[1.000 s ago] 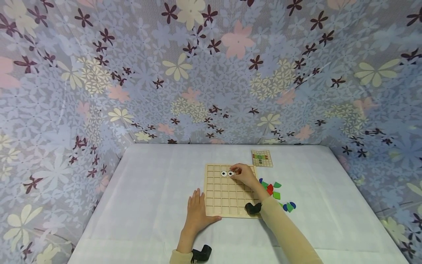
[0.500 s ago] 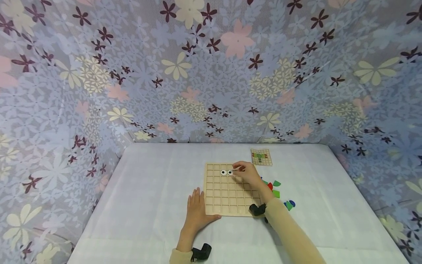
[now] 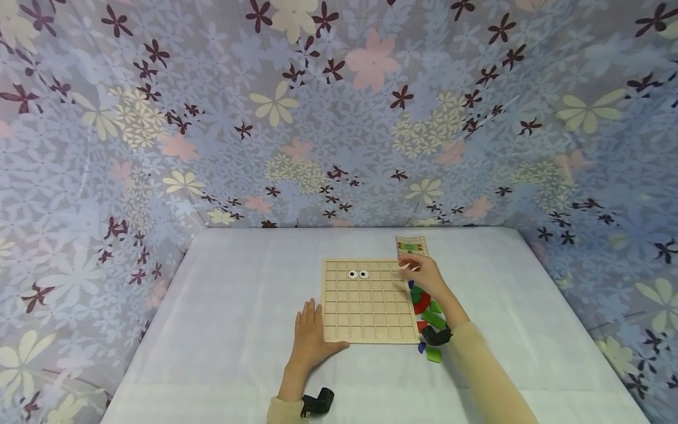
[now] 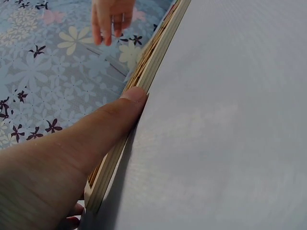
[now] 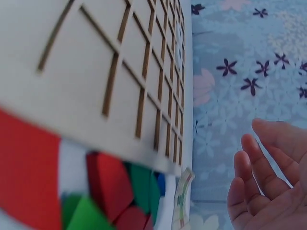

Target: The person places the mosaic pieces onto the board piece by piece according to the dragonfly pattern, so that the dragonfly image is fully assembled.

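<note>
A wooden grid board (image 3: pixel 369 307) lies on the white cloth. Two white eye pieces with black pupils, a left one (image 3: pixel 352 274) and a right one (image 3: pixel 364 274), sit side by side in its upper cells. My left hand (image 3: pixel 309 337) steadies the board, fingers straight along its left side; in the left wrist view the thumb (image 4: pixel 117 115) presses the front edge. Above the board's upper right corner hovers my right hand (image 3: pixel 425 275). Its fingers (image 5: pixel 259 167) are loosely bent in the right wrist view, with nothing visible between them and the thumb.
Right of the board lie several loose coloured pieces: a red one (image 3: pixel 422 303), a green strip (image 3: pixel 434 319), a green square (image 3: pixel 434 355) and blue bits. A printed pattern card (image 3: pixel 411 245) is behind my right hand. Flowered fabric (image 3: pixel 296 118) surrounds the table.
My right hand has come off the right eye piece and moved right, to the board's corner. More coloured pieces now show. My left hand keeps its place on the board.
</note>
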`<state>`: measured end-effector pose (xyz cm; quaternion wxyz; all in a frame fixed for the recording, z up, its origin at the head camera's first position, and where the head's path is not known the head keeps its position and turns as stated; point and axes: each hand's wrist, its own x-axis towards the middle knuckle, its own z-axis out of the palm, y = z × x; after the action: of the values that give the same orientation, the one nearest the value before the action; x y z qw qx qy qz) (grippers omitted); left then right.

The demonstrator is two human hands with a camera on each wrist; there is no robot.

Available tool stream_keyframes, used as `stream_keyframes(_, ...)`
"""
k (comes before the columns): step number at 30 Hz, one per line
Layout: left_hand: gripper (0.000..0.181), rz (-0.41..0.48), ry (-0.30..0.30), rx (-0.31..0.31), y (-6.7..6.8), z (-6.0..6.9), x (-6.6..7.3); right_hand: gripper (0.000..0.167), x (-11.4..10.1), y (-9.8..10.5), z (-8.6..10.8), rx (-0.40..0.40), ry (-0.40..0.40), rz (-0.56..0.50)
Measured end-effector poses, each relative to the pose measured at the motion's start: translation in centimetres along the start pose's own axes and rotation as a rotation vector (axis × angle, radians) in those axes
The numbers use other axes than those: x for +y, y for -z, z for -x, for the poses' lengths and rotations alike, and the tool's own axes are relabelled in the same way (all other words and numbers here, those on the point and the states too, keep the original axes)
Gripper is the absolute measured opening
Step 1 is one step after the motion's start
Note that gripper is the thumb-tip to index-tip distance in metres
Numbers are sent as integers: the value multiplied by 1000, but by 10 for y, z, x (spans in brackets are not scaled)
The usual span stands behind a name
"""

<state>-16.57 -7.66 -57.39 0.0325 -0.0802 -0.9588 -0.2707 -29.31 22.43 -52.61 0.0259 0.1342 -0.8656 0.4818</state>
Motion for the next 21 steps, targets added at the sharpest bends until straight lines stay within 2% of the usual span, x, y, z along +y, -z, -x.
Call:
stream_keyframes(5,112,24,-6,11,-1,0,-1,34,12,6,8,29,-6,39)
stream_keyframes(16,111,40,-24,37,-3,1,-3,34,35,10,25,-19,-115,97)
stream_keyframes(20,112,33,-14,25,-3,0,-3,36,39,12,29,-43,-103,102)
stream_keyframes(21,112,33,-9,20,-3,0,-2,35,40,11,31,-43,-69,101)
